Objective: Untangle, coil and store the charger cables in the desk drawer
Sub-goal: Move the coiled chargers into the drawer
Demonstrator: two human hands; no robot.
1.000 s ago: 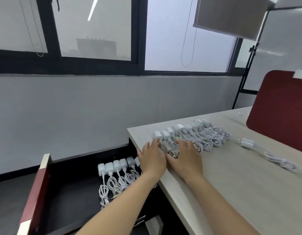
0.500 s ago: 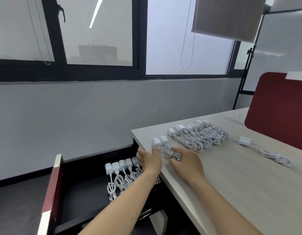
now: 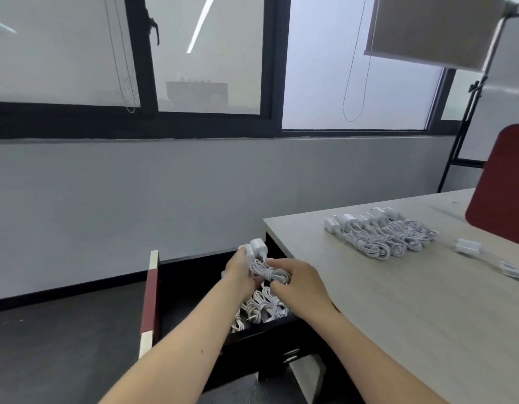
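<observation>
White coiled charger cables (image 3: pixel 262 309) are lying in a row inside the open black desk drawer (image 3: pixel 189 290). Above the drawer, the left hand (image 3: pixel 241 272) and right hand (image 3: pixel 299 284) are both gripping a coiled charger bundle (image 3: pixel 268 270). Right of the drawer, more coiled chargers (image 3: pixel 380 235) are sitting on the pale wooden desk (image 3: pixel 412 316), below a dark-framed window (image 3: pixel 211 68).

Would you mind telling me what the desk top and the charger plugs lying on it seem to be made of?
Desk top: likely laminated board, matte, with pale printed wood grain. Charger plugs: probably moulded plastic, smooth white with a slight sheen.
</observation>
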